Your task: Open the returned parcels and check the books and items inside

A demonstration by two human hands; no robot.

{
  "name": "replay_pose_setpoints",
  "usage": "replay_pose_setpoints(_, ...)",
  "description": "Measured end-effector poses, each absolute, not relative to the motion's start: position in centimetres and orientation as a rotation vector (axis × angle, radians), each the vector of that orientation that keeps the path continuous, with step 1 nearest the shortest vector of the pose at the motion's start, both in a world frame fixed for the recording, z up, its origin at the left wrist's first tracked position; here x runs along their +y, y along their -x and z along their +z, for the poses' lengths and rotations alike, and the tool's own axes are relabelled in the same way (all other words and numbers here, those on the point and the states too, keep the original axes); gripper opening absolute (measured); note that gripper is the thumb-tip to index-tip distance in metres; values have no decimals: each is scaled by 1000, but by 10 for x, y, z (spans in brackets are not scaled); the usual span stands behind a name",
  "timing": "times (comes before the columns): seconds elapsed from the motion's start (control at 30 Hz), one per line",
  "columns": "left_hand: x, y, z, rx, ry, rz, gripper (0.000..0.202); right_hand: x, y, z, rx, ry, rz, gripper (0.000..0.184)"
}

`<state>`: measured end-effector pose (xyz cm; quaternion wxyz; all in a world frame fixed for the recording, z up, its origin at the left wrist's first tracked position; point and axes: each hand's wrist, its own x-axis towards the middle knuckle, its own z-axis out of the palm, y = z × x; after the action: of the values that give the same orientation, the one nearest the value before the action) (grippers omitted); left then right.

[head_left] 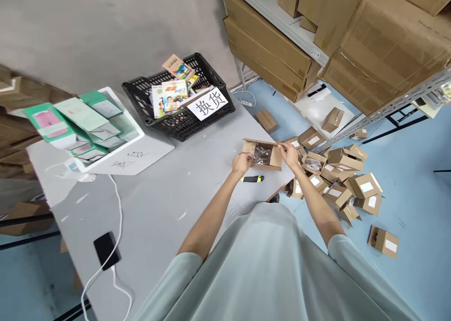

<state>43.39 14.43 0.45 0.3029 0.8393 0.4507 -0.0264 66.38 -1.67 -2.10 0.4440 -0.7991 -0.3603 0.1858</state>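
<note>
A small open cardboard box (276, 157) lies near the right edge of the grey table, its flaps spread. Inside it is a dark item in clear plastic wrap (262, 154). My left hand (242, 163) is closed at the left end of the box, fingertips by the flap and close to the wrap. At the opposite end, my right hand (289, 155) pinches the right flap between thumb and fingers. A black and yellow utility knife (252, 179) rests on the table just in front of the box.
On the table (155, 208) stand a black crate (183, 132) with booklets and a white bin (141, 163) of green packets. A black phone-like device (106, 250) lies there with a white cable. Several small boxes (338, 194) are heaped on the floor beside a loaded shelf (306, 39).
</note>
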Motion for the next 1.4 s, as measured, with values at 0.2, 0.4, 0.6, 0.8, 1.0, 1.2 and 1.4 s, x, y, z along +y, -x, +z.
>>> replay_pose_setpoints(0.2,149,-463,-5,1027,-2286,-288,26,-15,-663,-21,-883,2008,489,52)
replay_pose_setpoints(0.4,142,-476,-10,1098,-2334,-373,42,-22,-662,-32,-1056,2024,580,31)
replay_pose_setpoints(0.6,148,-418,5,885,-2295,-62,64,-34,-651,-53,-1026,1929,665,47)
replay_pose_setpoints(0.8,172,-385,0,1012,-2123,219,105,-43,-661,-59,-961,1735,835,69)
replay_pose_setpoints(1.0,178,-419,-18,1149,-1904,243,85,-36,-643,-52,-879,1968,681,28)
replay_pose_setpoints(1.2,154,-429,-24,1269,-1915,313,95,-45,-623,-55,-657,2101,617,41)
replay_pose_setpoints(1.4,95,-488,-16,1115,-2084,62,73,-145,-641,-71,-365,2005,464,41)
